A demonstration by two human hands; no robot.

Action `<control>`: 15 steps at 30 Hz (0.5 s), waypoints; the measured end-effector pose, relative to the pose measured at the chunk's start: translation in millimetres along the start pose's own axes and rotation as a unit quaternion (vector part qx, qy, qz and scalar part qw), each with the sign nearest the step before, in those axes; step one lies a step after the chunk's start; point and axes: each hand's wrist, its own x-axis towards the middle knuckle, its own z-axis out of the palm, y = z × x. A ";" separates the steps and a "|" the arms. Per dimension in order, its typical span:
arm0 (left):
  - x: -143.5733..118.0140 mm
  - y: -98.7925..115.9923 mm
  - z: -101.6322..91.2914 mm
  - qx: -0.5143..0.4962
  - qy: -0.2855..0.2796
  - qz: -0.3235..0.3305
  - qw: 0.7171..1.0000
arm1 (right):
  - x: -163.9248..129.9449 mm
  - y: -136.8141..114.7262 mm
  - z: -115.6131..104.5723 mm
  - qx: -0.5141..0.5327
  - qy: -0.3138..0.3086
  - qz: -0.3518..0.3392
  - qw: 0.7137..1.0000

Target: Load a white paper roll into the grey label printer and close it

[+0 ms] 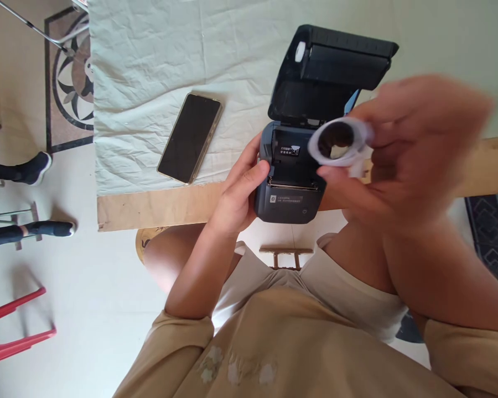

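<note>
Paper roll point(339, 142), pinched in the fingers of the right hand point(406, 149) (blurred), hangs just above and right of the open printer point(290, 182) bay, hollow core facing the camera, while the left hand point(240, 190) grips the printer's left side at the tabletop point(157, 205) edge.

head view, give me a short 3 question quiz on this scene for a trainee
1. True or false: the printer's lid is shut.
2. What does the right hand hold?
A. a phone
B. a paper roll
C. a pen
3. Fill in: the phone lies screen-up on the ____ to the left of the printer.

Key
1. False: the lid stands open.
2. B. The left hand grips the printer's side.
3. Cloth.
</note>
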 end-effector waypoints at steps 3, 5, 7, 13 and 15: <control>-1.2 0.0 0.7 0.003 0.002 0.013 1.000 | 6.4 -7.8 11.8 -0.127 0.022 -0.118 0.985; -2.1 1.1 0.7 -0.001 -0.002 0.011 1.000 | 9.5 -5.9 12.4 -0.180 0.014 -0.171 0.969; -2.5 1.9 -0.3 -0.012 -0.010 0.005 1.000 | 10.4 -3.7 11.6 -0.172 0.008 -0.184 0.968; 2.1 -7.8 -10.2 -0.023 -0.047 0.031 0.998 | -1.0 -10.3 14.5 -0.149 0.060 -0.293 0.943; 3.0 -11.9 -14.0 -0.012 -0.059 0.053 0.997 | -5.8 -14.2 17.6 -0.153 0.034 -0.311 0.937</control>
